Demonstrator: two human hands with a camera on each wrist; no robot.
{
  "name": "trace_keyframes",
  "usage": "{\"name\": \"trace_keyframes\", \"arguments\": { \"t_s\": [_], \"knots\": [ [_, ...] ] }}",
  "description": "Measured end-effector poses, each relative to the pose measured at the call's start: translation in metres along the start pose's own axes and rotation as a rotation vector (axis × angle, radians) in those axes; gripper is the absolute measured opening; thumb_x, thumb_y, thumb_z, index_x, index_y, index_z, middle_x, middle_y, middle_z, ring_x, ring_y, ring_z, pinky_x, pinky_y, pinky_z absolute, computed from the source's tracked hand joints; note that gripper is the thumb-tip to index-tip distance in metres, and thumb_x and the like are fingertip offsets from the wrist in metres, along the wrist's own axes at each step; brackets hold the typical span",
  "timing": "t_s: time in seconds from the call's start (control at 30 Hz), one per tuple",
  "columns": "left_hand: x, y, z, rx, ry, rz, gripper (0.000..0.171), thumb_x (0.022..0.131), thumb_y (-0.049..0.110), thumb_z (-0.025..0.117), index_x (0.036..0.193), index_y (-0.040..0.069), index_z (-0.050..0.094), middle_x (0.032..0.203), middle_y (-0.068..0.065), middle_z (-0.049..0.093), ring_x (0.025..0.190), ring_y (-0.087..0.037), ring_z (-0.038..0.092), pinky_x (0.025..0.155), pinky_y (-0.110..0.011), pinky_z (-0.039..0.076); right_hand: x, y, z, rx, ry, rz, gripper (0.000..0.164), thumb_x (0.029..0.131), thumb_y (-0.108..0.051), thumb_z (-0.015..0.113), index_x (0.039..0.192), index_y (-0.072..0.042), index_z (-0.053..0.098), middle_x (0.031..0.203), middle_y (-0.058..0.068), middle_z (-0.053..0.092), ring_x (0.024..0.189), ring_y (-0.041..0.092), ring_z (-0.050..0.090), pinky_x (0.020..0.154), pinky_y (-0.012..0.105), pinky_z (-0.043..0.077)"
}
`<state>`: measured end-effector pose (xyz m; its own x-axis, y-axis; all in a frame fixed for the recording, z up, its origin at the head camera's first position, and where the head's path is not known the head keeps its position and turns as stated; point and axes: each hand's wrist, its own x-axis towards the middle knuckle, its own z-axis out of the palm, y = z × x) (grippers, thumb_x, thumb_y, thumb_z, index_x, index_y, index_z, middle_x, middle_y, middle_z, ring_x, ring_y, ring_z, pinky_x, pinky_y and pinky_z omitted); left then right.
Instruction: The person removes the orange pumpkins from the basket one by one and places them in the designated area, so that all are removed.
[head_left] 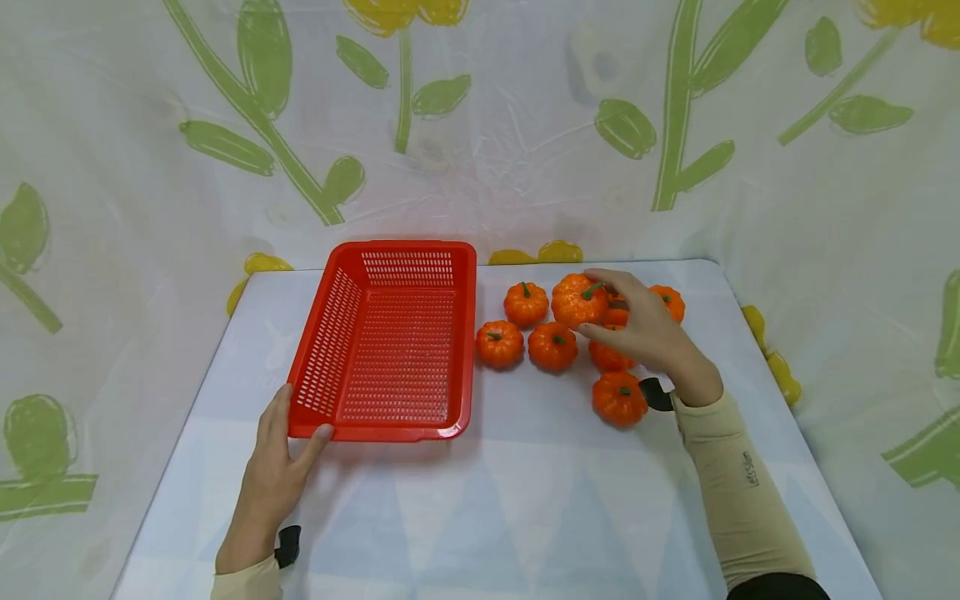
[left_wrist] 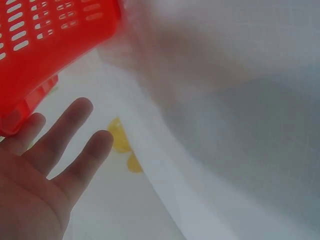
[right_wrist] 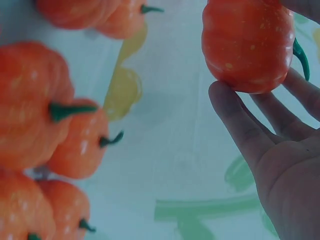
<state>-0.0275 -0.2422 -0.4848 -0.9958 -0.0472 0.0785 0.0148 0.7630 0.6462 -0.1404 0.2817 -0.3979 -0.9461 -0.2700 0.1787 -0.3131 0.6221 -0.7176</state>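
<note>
At the table's left stands a red plastic basket (head_left: 465, 358) with perforated walls and nothing inside. My left hand (head_left: 273, 471) rests at its near left corner, thumb by the front rim and fingers along the left side; in the left wrist view the fingers (left_wrist: 56, 142) are spread and fairly straight. Right of the basket, my right hand (head_left: 637, 325) holds an orange toy pumpkin (head_left: 577, 302) with a green stem between thumb and fingers. The same pumpkin (right_wrist: 248, 47) shows in the right wrist view, with fingertips against its side. Part of my hand covers other pumpkins behind it.
Several more pumpkins are grouped around the right hand: one pumpkin (head_left: 500, 344) close to the basket's right wall, another pumpkin (head_left: 619, 399) nearest the front, one pumpkin (head_left: 669, 302) at the far right. A white curtain (head_left: 480, 183) with plant prints surrounds the table (head_left: 480, 525).
</note>
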Motion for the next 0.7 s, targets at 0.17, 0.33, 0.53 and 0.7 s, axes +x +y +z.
{"name": "trace_keyframes", "arguments": {
  "t_s": [0.17,0.33,0.53,0.7],
  "knots": [
    [0.000,0.003,-0.002,-0.007,-0.005,-0.015,0.092,0.098,0.042,0.065,0.165,0.025,0.004,0.166,-0.015,0.016,0.143,-0.046,0.031,0.100,-0.078,0.034,-0.014,0.007,-0.012,-0.019,0.024,0.013,0.077,0.084,-0.026,0.086,0.149,-0.014,0.047,0.148,0.005,0.049,0.125,0.027,0.051,0.102,0.054,0.048],
    [0.000,0.005,-0.002,-0.008,-0.010,-0.036,0.093,0.098,0.042,0.066,0.165,0.024,0.004,0.166,-0.015,0.015,0.143,-0.047,0.030,0.101,-0.078,0.033,-0.029,0.015,-0.020,-0.053,0.043,0.055,0.076,0.084,-0.021,0.085,0.149,-0.013,0.048,0.147,0.009,0.049,0.123,0.034,0.055,0.103,0.056,0.047],
    [0.000,0.004,-0.001,0.001,0.001,-0.025,0.093,0.098,0.042,0.066,0.165,0.025,0.004,0.166,-0.015,0.015,0.143,-0.046,0.030,0.101,-0.077,0.034,-0.050,0.027,-0.029,-0.069,0.054,0.114,0.076,0.085,-0.026,0.085,0.149,-0.014,0.046,0.148,0.010,0.048,0.125,0.036,0.052,0.104,0.059,0.045],
    [0.000,0.004,0.000,-0.002,0.003,-0.024,0.093,0.098,0.040,0.067,0.165,0.025,0.005,0.166,-0.015,0.016,0.143,-0.046,0.031,0.100,-0.077,0.035,-0.066,0.037,-0.035,-0.094,0.078,0.146,0.078,0.085,-0.028,0.085,0.150,-0.012,0.046,0.147,0.013,0.048,0.125,0.036,0.052,0.100,0.057,0.047]
  ]
}}
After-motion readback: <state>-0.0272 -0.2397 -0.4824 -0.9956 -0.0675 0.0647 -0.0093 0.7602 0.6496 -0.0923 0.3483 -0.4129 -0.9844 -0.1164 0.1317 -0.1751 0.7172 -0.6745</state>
